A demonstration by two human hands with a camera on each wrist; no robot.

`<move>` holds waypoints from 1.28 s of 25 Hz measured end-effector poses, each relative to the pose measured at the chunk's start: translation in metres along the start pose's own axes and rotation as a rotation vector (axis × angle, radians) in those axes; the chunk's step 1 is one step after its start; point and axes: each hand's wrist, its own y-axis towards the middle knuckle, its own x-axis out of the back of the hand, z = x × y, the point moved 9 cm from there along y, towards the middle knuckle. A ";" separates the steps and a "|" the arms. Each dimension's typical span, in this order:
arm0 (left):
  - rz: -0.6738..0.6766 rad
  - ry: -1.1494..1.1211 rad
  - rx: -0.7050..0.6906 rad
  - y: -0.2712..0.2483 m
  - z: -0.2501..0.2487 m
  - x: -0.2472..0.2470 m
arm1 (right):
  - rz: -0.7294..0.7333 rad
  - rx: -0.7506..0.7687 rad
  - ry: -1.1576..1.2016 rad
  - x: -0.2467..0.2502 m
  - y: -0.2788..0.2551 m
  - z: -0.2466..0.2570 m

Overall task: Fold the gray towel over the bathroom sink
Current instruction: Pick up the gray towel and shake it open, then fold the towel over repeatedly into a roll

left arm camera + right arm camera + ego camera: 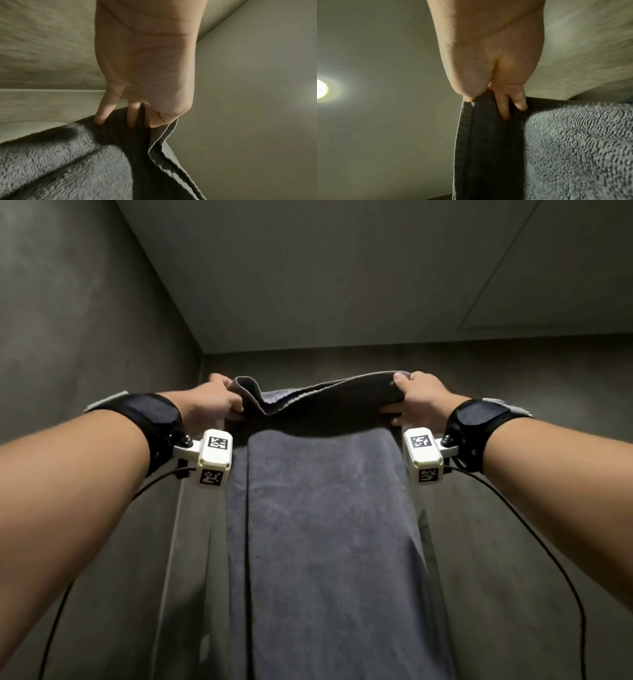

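Head view: both arms are reaching up and forward, and the gray towel (329, 529) is hanging lengthwise between them, well above the camera, in front of a dark gray wall (85, 313) and ceiling (342, 268). The left hand (214, 398) and the right hand (419, 398) are each pinching 1 end of the towel's top edge, which is sagging and rumpling slightly between them. A fold line is running down the cloth near its left side. The sink is not appearing in any view.

Left wrist view: the left hand (145, 67) is clamping the towel (68, 162), with fingers (102, 115) lying on the terry face and the thumb bearing on the hemmed edge.

Right wrist view: the right hand (488, 54) is gripping the towel (565, 148) likewise; 2 fingers (503, 108) are pressing the pile while the thumb is pinching the hem. A round ceiling light (320, 89) is glowing at the left.

Each wrist is wearing a black strap (150, 419) carrying a white camera module (215, 453) with square printed markers.
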 end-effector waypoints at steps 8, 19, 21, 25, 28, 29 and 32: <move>-0.059 0.198 -0.090 0.022 0.007 0.014 | -0.176 0.135 0.035 -0.014 0.020 0.002; -0.234 0.342 -0.244 0.055 -0.046 0.055 | -0.227 0.277 -0.115 -0.015 0.050 0.053; -0.168 0.224 -0.173 0.036 0.001 0.040 | -0.199 0.197 -0.103 -0.016 0.027 0.009; 0.009 0.026 0.067 -0.048 0.127 -0.005 | -0.084 -0.039 0.023 -0.021 -0.070 -0.107; 0.077 -0.056 0.265 -0.153 0.228 -0.035 | 0.010 -0.280 0.032 -0.016 -0.173 -0.211; 0.081 -0.045 0.305 -0.194 0.260 -0.042 | 0.041 -0.350 0.039 -0.013 -0.213 -0.243; 0.075 0.066 0.356 -0.310 0.336 -0.052 | 0.113 -0.477 0.013 0.002 -0.329 -0.317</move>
